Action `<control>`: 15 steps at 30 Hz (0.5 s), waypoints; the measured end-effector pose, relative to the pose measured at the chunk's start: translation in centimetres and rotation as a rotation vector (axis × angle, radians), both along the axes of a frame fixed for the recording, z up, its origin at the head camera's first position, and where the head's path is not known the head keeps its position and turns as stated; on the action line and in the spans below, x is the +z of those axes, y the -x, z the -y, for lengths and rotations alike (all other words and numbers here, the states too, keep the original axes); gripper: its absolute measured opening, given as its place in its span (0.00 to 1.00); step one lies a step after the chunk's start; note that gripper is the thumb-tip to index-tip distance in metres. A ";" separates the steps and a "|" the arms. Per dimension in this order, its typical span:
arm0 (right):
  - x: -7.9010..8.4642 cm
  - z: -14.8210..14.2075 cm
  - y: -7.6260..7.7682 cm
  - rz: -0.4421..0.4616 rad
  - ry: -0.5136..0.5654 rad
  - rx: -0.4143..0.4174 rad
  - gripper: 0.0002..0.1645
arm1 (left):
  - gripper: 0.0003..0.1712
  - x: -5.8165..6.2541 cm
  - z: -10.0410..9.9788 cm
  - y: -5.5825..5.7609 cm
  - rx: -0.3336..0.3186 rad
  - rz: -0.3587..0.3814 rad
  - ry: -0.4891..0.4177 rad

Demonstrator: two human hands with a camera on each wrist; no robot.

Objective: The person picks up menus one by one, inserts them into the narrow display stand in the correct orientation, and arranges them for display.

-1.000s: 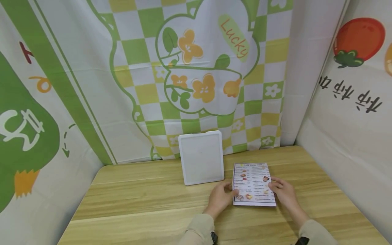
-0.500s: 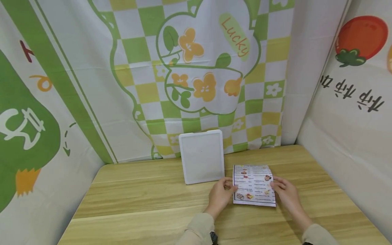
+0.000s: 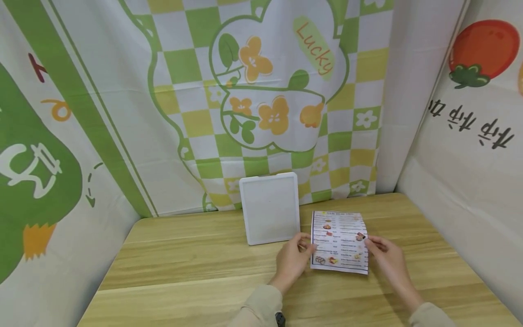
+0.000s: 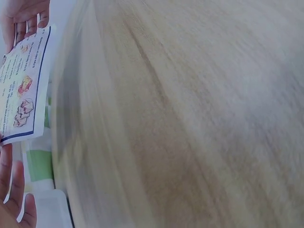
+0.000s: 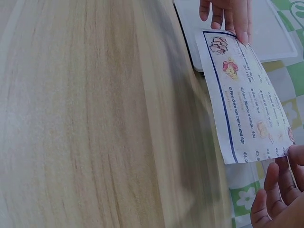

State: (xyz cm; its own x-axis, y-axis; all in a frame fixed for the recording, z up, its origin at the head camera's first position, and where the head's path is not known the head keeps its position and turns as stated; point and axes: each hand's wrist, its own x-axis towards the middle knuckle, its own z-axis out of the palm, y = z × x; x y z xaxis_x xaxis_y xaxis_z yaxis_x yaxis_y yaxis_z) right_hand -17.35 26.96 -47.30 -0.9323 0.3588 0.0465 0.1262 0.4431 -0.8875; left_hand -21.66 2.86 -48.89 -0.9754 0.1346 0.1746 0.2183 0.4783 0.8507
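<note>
A printed paper menu (image 3: 337, 245), with small food pictures and lines of text and prices, is held up by both hands over the table. My left hand (image 3: 292, 259) pinches its left edge between thumb and fingers. On the opposite edge my right hand (image 3: 388, 259) pinches in the same way. The sheet bows slightly, its right side curving. In the left wrist view the menu (image 4: 21, 90) runs between the two hands. From the right wrist, the menu (image 5: 242, 99) shows its lower border and prices, the right hand (image 5: 280, 194) gripping its near corner side.
A white framed board (image 3: 270, 209) stands upright on the wooden table (image 3: 184, 272), just left of the menu and near the back. Behind it hangs a green and yellow checkered cloth (image 3: 278, 86). Printed cloth walls (image 3: 470, 181) close in the sides.
The menu dipped and curled half a second ago, and now its top edge is raised again, showing more of the page. The right hand has shifted slightly to the right.
</note>
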 end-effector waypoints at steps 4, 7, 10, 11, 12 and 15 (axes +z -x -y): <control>0.7 0.1 -0.3 0.012 -0.020 0.012 0.28 | 0.13 0.7 0.2 0.0 0.015 -0.017 0.011; 1.1 0.2 -0.4 0.019 -0.024 0.014 0.29 | 0.12 1.2 0.4 0.0 0.019 -0.022 0.012; 1.3 0.2 -0.6 0.011 -0.020 0.011 0.30 | 0.12 1.8 0.5 -0.2 0.016 -0.028 0.019; 1.4 0.2 -0.6 0.003 -0.021 0.010 0.30 | 0.12 2.0 0.5 -0.2 0.014 -0.032 0.024; 1.5 0.2 -0.7 -0.007 -0.022 0.009 0.29 | 0.12 2.1 0.6 -0.3 0.011 -0.036 0.027; 1.8 0.2 -0.9 -0.045 -0.020 0.012 0.27 | 0.13 2.5 0.9 -0.5 0.006 -0.050 0.034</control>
